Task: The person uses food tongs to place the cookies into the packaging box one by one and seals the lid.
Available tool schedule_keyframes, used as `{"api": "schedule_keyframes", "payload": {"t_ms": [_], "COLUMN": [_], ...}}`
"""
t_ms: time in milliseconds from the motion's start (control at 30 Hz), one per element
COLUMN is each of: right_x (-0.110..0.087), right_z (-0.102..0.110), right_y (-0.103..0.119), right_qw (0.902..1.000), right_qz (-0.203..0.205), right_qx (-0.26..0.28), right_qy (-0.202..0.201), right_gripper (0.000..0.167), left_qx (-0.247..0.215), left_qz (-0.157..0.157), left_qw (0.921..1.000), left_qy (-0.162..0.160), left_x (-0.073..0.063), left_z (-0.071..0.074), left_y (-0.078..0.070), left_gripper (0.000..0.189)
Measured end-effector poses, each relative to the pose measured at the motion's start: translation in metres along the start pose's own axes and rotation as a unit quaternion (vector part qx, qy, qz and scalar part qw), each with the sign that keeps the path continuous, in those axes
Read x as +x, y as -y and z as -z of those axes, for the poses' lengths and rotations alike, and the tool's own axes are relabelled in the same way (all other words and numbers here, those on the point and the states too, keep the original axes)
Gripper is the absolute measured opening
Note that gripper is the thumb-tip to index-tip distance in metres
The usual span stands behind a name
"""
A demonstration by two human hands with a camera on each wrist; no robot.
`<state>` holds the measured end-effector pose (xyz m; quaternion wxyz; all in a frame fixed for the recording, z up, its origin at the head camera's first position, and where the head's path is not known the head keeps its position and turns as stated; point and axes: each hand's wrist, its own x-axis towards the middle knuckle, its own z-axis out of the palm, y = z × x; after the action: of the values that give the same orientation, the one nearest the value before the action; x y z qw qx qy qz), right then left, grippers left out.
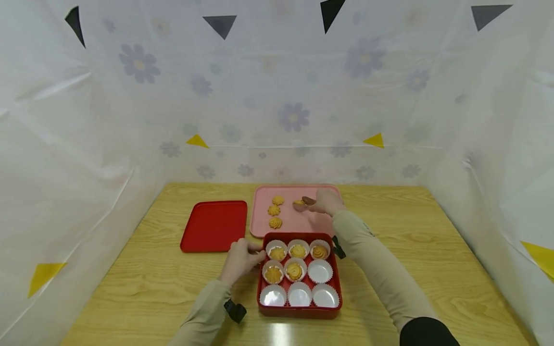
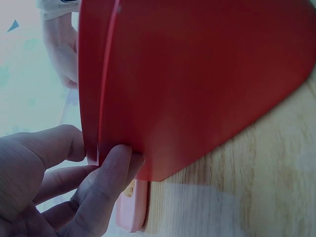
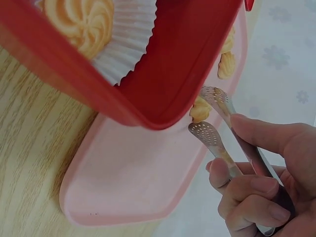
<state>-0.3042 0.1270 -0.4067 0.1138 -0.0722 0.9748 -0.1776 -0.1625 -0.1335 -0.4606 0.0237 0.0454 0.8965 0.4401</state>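
My left hand [image 1: 240, 259] holds the left side of a red box [image 1: 298, 312], thumb at the rim and fingers against the outer wall [image 2: 163, 89]. White paper cups line the box; five hold butter cookies, such as one [image 1: 294, 271] in the middle. Over the pink tray [image 1: 311, 227], my right hand [image 1: 330, 202] grips metal tongs [image 3: 206, 134] with perforated tips. Those tips stand on either side of a butter cookie [image 3: 200, 109] on the tray; whether they touch it I cannot tell.
A flat red lid or tray [image 1: 214, 226] lies to the left of the pink tray. Several more cookies [image 1: 274, 210] sit in a column on the pink tray's left part. The bare paper cups [image 1: 299, 294] are along the box's front and middle right. White sheeting surrounds the wooden table [image 1: 389, 269].
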Motion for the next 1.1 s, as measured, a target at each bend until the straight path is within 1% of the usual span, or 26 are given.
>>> {"api": "schedule_keyframes", "payload": {"t_ms": [167,267,433,533,667,900,967,1100], "right_x": [-0.001,-0.001,0.000,0.000,0.001,0.000,0.000,0.002], "right_z": [0.000,0.000,0.002,0.003,0.004,0.004,0.004,0.004], "right_y": [0.001,0.000,-0.003,-0.006,-0.009,-0.012,-0.013,-0.017], "right_qw": [0.9999,0.9999,0.9999,0.9997,0.9994,0.9995,0.9994,0.9992], "right_qz": [-0.008,-0.009,0.008,0.018,0.028,0.024,0.024,0.025], "right_qx": [-0.007,-0.008,0.001,0.013,0.017,0.021,0.022,0.031], "right_qy": [0.002,0.003,0.006,0.008,0.007,0.007,0.005,0.003], "right_gripper": [0.027,0.028,0.044,0.047,0.044,0.036,0.037,0.044], "left_qx": [0.000,0.003,0.008,0.009,0.008,0.008,0.008,0.008], "left_qz": [0.002,0.001,-0.001,-0.001,0.000,0.003,0.002,-0.001], "left_qw": [1.0000,1.0000,1.0000,1.0000,1.0000,1.0000,1.0000,1.0000], "left_qy": [0.002,0.000,-0.003,-0.003,-0.002,0.002,0.001,-0.001], "left_x": [0.000,0.000,-0.001,0.000,0.000,0.000,0.000,0.001], "left_z": [0.000,-0.001,-0.001,-0.001,-0.001,0.000,0.000,0.000], "left_y": [0.000,0.000,-0.001,-0.001,-0.001,-0.001,-0.001,-0.001], "left_gripper": [0.018,0.018,0.018,0.018,0.018,0.019,0.019,0.018]}}
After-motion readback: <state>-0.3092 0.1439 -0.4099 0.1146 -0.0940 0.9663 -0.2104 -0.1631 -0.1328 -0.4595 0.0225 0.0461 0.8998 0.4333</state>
